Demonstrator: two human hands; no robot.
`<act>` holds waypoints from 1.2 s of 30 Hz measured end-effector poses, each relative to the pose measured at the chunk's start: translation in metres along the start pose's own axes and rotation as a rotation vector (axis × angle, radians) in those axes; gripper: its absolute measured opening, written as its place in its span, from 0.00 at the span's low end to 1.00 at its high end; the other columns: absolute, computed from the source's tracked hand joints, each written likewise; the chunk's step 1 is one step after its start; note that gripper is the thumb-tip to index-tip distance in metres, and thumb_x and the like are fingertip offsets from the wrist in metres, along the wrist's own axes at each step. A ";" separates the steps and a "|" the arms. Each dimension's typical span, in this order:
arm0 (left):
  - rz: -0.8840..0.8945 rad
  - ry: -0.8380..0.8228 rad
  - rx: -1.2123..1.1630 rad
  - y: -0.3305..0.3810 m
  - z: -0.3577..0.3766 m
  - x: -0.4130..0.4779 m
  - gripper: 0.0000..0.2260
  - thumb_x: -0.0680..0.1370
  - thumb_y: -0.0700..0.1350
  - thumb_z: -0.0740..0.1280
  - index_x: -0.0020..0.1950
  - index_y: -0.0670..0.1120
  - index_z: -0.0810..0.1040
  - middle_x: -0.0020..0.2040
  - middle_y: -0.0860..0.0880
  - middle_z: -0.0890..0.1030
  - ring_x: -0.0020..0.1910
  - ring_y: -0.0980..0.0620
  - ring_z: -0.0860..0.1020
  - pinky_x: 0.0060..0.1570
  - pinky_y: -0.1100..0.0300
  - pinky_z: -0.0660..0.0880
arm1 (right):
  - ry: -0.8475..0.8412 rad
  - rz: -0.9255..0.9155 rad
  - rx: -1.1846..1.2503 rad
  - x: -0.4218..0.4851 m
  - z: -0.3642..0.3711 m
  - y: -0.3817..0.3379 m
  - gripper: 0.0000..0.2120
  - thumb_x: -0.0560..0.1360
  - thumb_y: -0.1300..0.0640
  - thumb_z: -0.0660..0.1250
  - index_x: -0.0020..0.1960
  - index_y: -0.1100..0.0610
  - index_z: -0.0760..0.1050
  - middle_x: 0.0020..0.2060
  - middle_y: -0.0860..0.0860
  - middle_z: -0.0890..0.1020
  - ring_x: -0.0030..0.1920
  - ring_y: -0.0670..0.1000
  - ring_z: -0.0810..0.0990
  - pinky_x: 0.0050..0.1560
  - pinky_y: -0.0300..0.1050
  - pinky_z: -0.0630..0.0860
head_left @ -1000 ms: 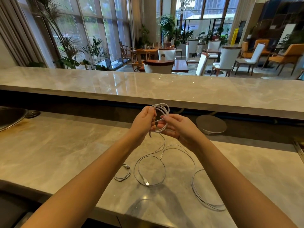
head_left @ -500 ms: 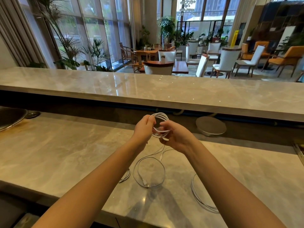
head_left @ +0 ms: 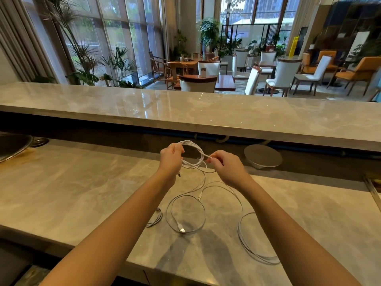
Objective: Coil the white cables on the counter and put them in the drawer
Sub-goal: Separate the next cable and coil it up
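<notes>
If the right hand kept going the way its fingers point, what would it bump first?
The right hand pinches the white cable coil; going on, it would likely meet the left hand gripping that coil, though depth is unclear.

White cable (head_left: 193,151) was part-coiled above bench (head_left: 82,193), tail hanging; others lay flat: L loop (head_left: 156,220), centre loop (head_left: 203,215), R loop (head_left: 246,246).

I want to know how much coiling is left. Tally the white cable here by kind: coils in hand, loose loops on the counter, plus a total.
held coil, gripped by left hand and right hand: 1
loose loops on the counter: 3 (left, middle, right)
Total: 4
Which loops are one cable I cannot tell.
</notes>
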State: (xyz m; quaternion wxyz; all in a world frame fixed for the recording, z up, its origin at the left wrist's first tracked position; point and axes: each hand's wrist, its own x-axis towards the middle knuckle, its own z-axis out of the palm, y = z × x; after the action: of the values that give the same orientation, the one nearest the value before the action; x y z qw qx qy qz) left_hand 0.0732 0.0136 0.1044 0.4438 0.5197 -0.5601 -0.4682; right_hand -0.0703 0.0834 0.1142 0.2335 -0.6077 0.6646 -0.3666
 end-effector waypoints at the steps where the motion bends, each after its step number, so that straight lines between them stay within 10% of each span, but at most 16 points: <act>1: -0.007 -0.013 0.035 0.000 -0.001 0.001 0.12 0.82 0.48 0.53 0.42 0.47 0.71 0.58 0.41 0.72 0.48 0.48 0.75 0.39 0.57 0.72 | 0.003 -0.021 -0.035 -0.001 -0.001 0.002 0.10 0.80 0.57 0.57 0.54 0.58 0.75 0.35 0.46 0.74 0.32 0.44 0.70 0.32 0.34 0.65; 9: 0.138 -0.131 0.051 0.002 -0.006 0.000 0.12 0.82 0.47 0.54 0.44 0.45 0.72 0.36 0.48 0.74 0.36 0.51 0.73 0.37 0.61 0.70 | -0.203 -0.097 -0.373 -0.008 -0.020 0.009 0.08 0.79 0.55 0.60 0.53 0.56 0.75 0.40 0.48 0.78 0.38 0.47 0.75 0.39 0.37 0.71; 17: 0.401 -0.134 0.283 -0.005 -0.009 0.008 0.11 0.82 0.46 0.54 0.43 0.45 0.71 0.35 0.50 0.72 0.33 0.55 0.70 0.34 0.64 0.68 | -0.175 0.099 -0.651 -0.004 -0.016 0.008 0.09 0.78 0.61 0.60 0.53 0.62 0.77 0.45 0.56 0.81 0.43 0.53 0.81 0.48 0.44 0.78; 28: -0.331 -0.110 -0.847 0.001 0.009 -0.002 0.11 0.82 0.43 0.55 0.41 0.43 0.69 0.25 0.50 0.66 0.27 0.54 0.64 0.32 0.62 0.67 | 0.000 0.154 -0.011 0.000 0.024 0.010 0.11 0.78 0.55 0.63 0.51 0.60 0.80 0.37 0.53 0.82 0.35 0.48 0.80 0.41 0.43 0.79; 36: -0.163 -0.109 -0.406 0.004 0.012 -0.013 0.10 0.81 0.42 0.53 0.42 0.44 0.68 0.31 0.49 0.66 0.30 0.53 0.65 0.33 0.59 0.65 | -0.162 0.278 0.652 0.001 0.013 -0.012 0.09 0.76 0.59 0.65 0.54 0.59 0.77 0.47 0.57 0.83 0.48 0.52 0.83 0.50 0.45 0.79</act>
State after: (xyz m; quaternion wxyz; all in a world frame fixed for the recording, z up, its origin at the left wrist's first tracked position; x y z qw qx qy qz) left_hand 0.0619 0.0276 0.1068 0.4691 0.4374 -0.4337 -0.6329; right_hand -0.0528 0.0794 0.1152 0.5143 -0.4322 0.5686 -0.4747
